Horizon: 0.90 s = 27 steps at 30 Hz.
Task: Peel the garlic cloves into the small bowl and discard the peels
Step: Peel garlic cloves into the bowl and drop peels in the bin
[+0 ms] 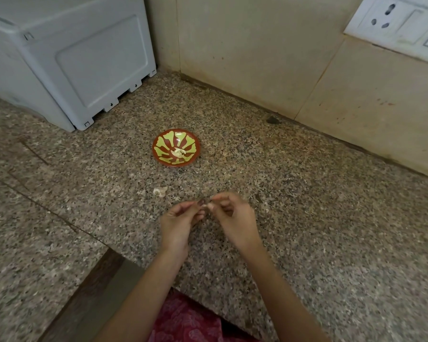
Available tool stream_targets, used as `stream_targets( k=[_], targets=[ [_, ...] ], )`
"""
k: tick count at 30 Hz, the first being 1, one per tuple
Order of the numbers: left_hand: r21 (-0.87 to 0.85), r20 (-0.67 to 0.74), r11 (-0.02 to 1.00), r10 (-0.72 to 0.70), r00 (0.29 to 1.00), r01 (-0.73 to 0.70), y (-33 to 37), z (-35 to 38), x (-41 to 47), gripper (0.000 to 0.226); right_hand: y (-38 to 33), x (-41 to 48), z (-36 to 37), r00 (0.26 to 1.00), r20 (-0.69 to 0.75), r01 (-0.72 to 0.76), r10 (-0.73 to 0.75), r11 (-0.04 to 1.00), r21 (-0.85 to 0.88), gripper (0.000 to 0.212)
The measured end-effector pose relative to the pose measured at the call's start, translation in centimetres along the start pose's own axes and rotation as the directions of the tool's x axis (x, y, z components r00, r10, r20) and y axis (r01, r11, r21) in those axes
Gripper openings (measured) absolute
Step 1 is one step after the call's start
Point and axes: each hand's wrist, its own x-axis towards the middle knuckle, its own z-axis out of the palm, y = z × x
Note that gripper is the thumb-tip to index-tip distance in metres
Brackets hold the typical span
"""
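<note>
Your two hands meet low over the speckled granite table (307,218), near its front edge, fingers curled inward. Between them sits one small, pale garlic clove (208,206). Your left hand (181,219) pinches it at the fingertips, and your right hand (235,218) pinches it from the other side with thumb and forefinger. The right fingertips are slightly blurred, so you cannot tell whether any skin is lifting off the clove.

Beyond your hands and well apart from them stands the small bowl (191,144), round and shallow. It is glazed reddish-brown, with yellow-green petal shapes fanning out from its centre. A few smooth, cream-coloured peeled cloves (178,153) lie bunched at its bottom. Between the bowl and your left hand, a dry, papery, crumpled scrap (160,191) rests on the stone; whether it is peel or a clove is not clear.

At the far left, a white moulded plastic housing (72,58) with a recessed panel stands on the table. Matt beige wall tiles (257,58) form the corner behind. A white socket plate (400,23) is set in the wall at the upper right. Pink patterned cloth (183,322) shows below the table edge.
</note>
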Motion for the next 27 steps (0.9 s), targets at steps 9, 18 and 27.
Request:
stream_targets(
  k=[9, 18, 27],
  targets=[
    [0.096, -0.04, 0.991, 0.096, 0.995, -0.092, 0.0, 0.4, 0.1, 0.004, 0.0, 0.2, 0.1, 0.972, -0.037, 0.22, -0.23, 0.958, -0.184, 0.015],
    [0.152, -0.029, 0.966, 0.217, 0.976, -0.21, -0.2, 0.6, -0.2, 0.008, -0.4, 0.7, -0.1, 0.97, 0.035, 0.24, -0.239, 0.937, -0.254, 0.012],
    [0.102, -0.056, 0.983, 0.158, 0.986, -0.152, -0.2, 0.5, 0.2, 0.005, -0.3, 0.9, -0.5, 0.973, 0.088, 0.229, -0.216, 0.956, -0.186, 0.015]
  ],
)
